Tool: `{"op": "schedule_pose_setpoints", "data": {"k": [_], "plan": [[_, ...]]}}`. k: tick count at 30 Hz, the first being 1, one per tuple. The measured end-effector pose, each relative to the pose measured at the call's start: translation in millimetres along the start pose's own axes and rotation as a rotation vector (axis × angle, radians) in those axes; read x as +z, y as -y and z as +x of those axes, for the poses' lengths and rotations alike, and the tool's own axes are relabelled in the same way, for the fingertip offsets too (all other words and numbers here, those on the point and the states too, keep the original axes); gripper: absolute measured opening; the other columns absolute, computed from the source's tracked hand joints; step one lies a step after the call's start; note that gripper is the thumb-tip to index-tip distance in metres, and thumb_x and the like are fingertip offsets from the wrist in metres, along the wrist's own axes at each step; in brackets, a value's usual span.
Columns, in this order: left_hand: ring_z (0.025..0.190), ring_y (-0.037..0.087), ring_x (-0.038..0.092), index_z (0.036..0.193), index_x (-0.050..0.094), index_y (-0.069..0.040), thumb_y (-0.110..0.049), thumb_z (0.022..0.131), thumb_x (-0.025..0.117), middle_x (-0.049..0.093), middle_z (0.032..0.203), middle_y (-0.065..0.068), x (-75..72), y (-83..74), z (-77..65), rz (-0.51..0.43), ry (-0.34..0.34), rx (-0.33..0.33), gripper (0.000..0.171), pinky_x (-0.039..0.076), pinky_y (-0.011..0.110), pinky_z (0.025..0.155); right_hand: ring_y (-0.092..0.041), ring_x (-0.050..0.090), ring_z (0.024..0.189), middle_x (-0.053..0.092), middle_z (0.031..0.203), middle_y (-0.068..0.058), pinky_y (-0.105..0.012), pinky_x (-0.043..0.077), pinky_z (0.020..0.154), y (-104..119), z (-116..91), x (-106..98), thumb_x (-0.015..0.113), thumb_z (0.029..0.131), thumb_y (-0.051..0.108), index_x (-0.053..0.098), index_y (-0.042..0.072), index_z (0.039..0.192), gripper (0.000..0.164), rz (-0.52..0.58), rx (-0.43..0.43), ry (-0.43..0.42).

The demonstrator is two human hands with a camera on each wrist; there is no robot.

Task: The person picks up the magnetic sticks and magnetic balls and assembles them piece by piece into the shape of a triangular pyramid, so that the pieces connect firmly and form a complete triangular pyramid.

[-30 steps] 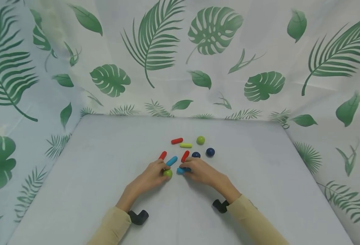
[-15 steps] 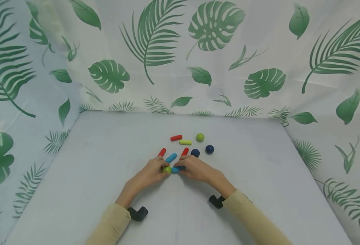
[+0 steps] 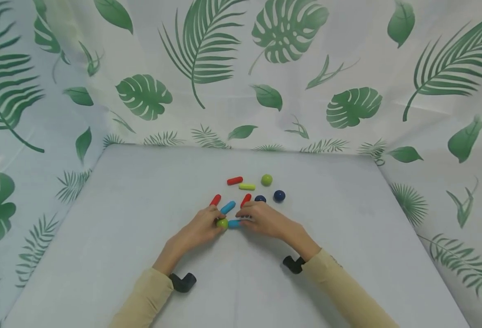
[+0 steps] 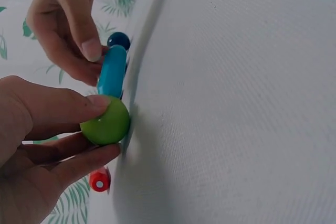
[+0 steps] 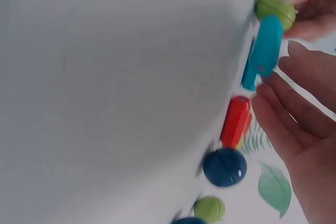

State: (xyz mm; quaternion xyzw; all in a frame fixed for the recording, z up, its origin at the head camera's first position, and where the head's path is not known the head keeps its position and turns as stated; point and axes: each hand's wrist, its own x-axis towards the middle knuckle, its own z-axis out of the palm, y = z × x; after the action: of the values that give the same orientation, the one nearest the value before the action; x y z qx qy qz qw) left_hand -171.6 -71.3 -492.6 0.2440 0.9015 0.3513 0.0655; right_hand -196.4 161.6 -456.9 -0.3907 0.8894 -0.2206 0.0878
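Observation:
My left hand (image 3: 197,230) pinches a lime-green ball (image 4: 111,125) between thumb and fingers, just at the white table surface. One end of a blue stick (image 4: 111,72) touches that ball, and the stick points to the right. Around the stick's other end is my right hand (image 3: 267,221); in the right wrist view its fingers (image 5: 278,119) are spread, with a small gap to the stick. Behind the two hands lies a second blue stick (image 3: 228,207). A red stick (image 3: 215,199) rests by the left fingertips, another red stick (image 3: 246,200) beyond the right ones.
Farther back on the white table (image 3: 142,182) lie a third red stick (image 3: 234,181), a yellow-green stick (image 3: 247,187) and another lime ball (image 3: 267,180). Two navy balls (image 3: 279,196) sit behind the right hand. A leaf-print cloth (image 3: 224,105) hangs around the table.
The right hand has brought the blue stick leftward against the green ball, then its fingers have eased back to the right. The left hand keeps its pinch on the ball.

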Motion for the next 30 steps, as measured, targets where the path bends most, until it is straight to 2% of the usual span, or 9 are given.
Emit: {"op": "schedule_pose_setpoints", "data": {"k": [7, 14, 18, 21, 24, 30], "plan": [[0.088, 0.018, 0.058, 0.116, 0.072, 0.005, -0.001, 0.089, 0.076, 0.063, 0.099, 0.007, -1.6, -1.9, 0.9, -0.003, 0.002, -0.017, 0.028, 0.057, 0.034, 0.084, -0.024, 0.068, 0.103, 0.075, 0.109, -0.008, -0.037, 0.059, 0.091, -7, -8, -19, 0.076, 0.091, 0.006, 0.077, 0.005, 0.112, 0.021, -0.072, 0.077, -0.095], [0.089, 0.018, 0.058, 0.115, 0.072, 0.005, -0.001, 0.089, 0.076, 0.063, 0.099, 0.006, -0.1, -3.2, 0.0, -0.009, 0.016, -0.018, 0.027, 0.056, 0.034, 0.085, -0.024, 0.063, 0.104, 0.072, 0.107, -0.008, -0.040, 0.057, 0.090, -20, -15, -28, 0.081, 0.087, 0.006, 0.077, 0.005, 0.108, 0.021, -0.105, 0.128, -0.209], [0.089, 0.017, 0.057, 0.116, 0.071, 0.006, -0.001, 0.090, 0.075, 0.063, 0.100, 0.006, 3.0, -1.9, -4.7, -0.018, 0.039, -0.013, 0.027, 0.056, 0.034, 0.084, -0.030, 0.061, 0.117, 0.068, 0.122, -0.014, -0.047, 0.054, 0.100, -30, -16, -23, 0.080, 0.089, 0.008, 0.074, 0.004, 0.117, 0.029, -0.048, 0.214, -0.174], [0.090, 0.016, 0.057, 0.117, 0.071, 0.006, -0.001, 0.091, 0.074, 0.063, 0.100, 0.006, 7.5, -1.2, -11.3, -0.025, 0.055, -0.009, 0.027, 0.056, 0.034, 0.084, -0.032, 0.062, 0.120, 0.065, 0.129, -0.017, -0.048, 0.053, 0.102, -35, -17, -15, 0.078, 0.091, 0.009, 0.071, 0.003, 0.123, 0.033, 0.004, 0.275, -0.114], [0.090, 0.016, 0.057, 0.117, 0.071, 0.006, -0.001, 0.091, 0.073, 0.063, 0.100, 0.006, 9.0, -2.3, -14.3, -0.029, 0.057, 0.001, 0.027, 0.056, 0.035, 0.084, -0.029, 0.066, 0.112, 0.068, 0.124, -0.016, -0.044, 0.057, 0.097, -39, -18, -10, 0.077, 0.091, 0.006, 0.071, 0.001, 0.121, 0.031, 0.014, 0.275, -0.074], [0.091, 0.017, 0.057, 0.118, 0.071, 0.005, -0.001, 0.091, 0.073, 0.063, 0.101, 0.006, 1.2, -3.7, -5.5, -0.028, 0.022, 0.002, 0.027, 0.057, 0.036, 0.086, -0.023, 0.069, 0.101, 0.072, 0.109, -0.010, -0.038, 0.059, 0.089, -39, -17, -17, 0.077, 0.090, 0.003, 0.073, 0.001, 0.113, 0.024, 0.022, 0.222, -0.065]]}}
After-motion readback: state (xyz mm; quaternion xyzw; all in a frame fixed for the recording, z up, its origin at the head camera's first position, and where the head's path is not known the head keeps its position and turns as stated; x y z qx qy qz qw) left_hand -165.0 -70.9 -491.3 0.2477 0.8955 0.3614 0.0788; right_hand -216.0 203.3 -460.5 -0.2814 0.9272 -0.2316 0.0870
